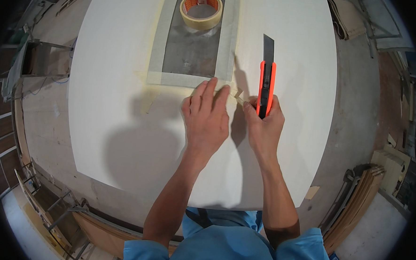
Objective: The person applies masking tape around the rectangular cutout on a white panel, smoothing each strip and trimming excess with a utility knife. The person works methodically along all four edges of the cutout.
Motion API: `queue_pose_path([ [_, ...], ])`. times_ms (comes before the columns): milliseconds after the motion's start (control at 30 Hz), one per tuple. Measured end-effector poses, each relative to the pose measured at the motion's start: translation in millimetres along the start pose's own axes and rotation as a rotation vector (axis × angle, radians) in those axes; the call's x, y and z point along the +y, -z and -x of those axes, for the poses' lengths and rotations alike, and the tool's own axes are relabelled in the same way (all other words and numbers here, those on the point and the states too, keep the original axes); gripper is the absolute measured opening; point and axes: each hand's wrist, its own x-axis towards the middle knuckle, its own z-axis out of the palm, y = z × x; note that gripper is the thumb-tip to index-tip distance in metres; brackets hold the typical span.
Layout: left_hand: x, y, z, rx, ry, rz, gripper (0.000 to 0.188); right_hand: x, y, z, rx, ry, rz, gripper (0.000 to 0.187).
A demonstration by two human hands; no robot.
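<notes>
My left hand (207, 113) lies flat on the near edge of a dark grey panel (189, 49), its outstretched fingers pressing on the pale strip there. My right hand (267, 121) is closed around an orange and black utility knife (266, 83), whose long blade is out and points away from me. Between the right thumb and fingertip there seems to be the end of a strip of masking tape (238, 95) at the panel's near right corner. On the panel rests a roll of masking tape (200, 22). Pale strips frame the panel, with yellowish tape along their outer edges.
Beneath everything is a large white board (286, 157), whose near edge meets my body. A loose tape end (147, 103) sticks out at the panel's near left corner. Stacked wooden boards (354, 203) stand at the lower right, and metal frames (47, 58) are on the left.
</notes>
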Motion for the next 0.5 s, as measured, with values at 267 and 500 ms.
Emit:
queue_pose_path([
  [267,-10.2,1.6,12.3,0.152,0.133,0.268,0.037,-26.0,-21.4,10.1,-0.057,0.027,-0.326,0.018],
  [500,-9.1,15.9,25.3,0.087,0.249,0.375,0.047,-47.9,-43.1,55.2,-0.318,0.152,-0.035,0.028],
])
